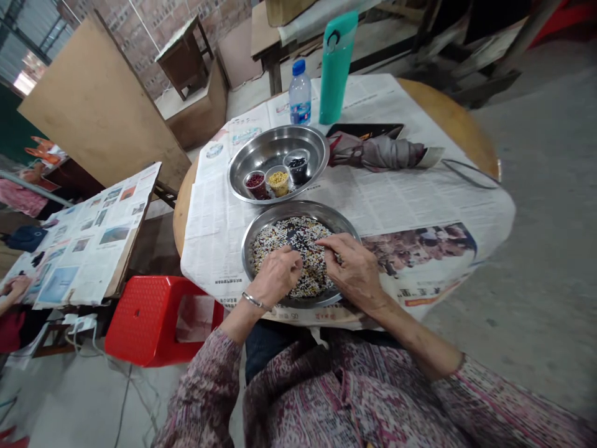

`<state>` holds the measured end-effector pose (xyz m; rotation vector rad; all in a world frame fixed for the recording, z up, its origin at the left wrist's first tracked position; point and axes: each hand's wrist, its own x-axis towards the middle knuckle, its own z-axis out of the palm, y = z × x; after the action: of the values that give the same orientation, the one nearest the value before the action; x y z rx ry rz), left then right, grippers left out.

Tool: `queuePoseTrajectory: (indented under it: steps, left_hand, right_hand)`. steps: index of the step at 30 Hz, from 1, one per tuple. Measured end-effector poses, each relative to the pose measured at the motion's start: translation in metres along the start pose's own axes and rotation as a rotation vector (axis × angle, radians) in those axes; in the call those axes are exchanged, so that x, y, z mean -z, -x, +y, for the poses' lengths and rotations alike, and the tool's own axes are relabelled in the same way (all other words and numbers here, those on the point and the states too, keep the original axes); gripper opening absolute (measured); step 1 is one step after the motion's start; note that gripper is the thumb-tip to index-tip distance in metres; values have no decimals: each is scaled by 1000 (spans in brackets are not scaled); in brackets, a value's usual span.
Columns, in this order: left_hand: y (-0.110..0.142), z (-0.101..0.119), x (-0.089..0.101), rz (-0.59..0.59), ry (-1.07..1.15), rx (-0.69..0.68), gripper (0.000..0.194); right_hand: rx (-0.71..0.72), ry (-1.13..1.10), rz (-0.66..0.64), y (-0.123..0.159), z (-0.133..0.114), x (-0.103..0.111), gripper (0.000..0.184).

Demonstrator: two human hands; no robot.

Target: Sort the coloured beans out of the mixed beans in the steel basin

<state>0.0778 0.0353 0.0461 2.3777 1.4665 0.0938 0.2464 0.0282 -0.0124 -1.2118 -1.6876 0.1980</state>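
A round steel tray [248,249] holds a spread of mixed white, black, yellow and dark red grains and beans [310,274]. Over its left half is my left hand [276,274], fingers curled together in a pinch; what they hold, if anything, is too small to see. My right hand [353,266] hovers at the tray's right side, index finger stretched and thumb apart from it. Just behind, a deeper steel basin [275,144] contains clear plastic cups: one of red beans [255,182], one of yellow beans [278,179] and one of black beans [297,167].
Newspaper [396,199] covers the round table [466,130]. Toward its back stand a water bottle [300,93] and a teal bottle [336,71], near a dark phone [366,130] and folded umbrella [377,152]. A red stool [149,320] is left; another person's hand [19,285] shows at the far-left table.
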Motion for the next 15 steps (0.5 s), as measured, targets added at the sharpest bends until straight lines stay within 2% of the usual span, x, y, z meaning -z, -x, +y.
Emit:
queuePoseTrajectory:
  steps: [3,6,8,11,15]
  left_hand:
    - [23,2,10,-86,-95,74,18]
    - [34,-1,18,-49,-140,124,15]
    - [36,-3,20,0,-165,186,14]
    - [34,-6,17,-24,-177,270,29]
    - [26,-9,4,-13,-44,196,28]
  right_hand:
    - [6,9,-7,0,0,0,26]
    - [15,25,-20,0,0,-1,26]
    - [15,32,-21,0,0,-1,26]
    - [5,19,-8,0,0,-1,25]
    - [0,0,22,0,0,-1,25]
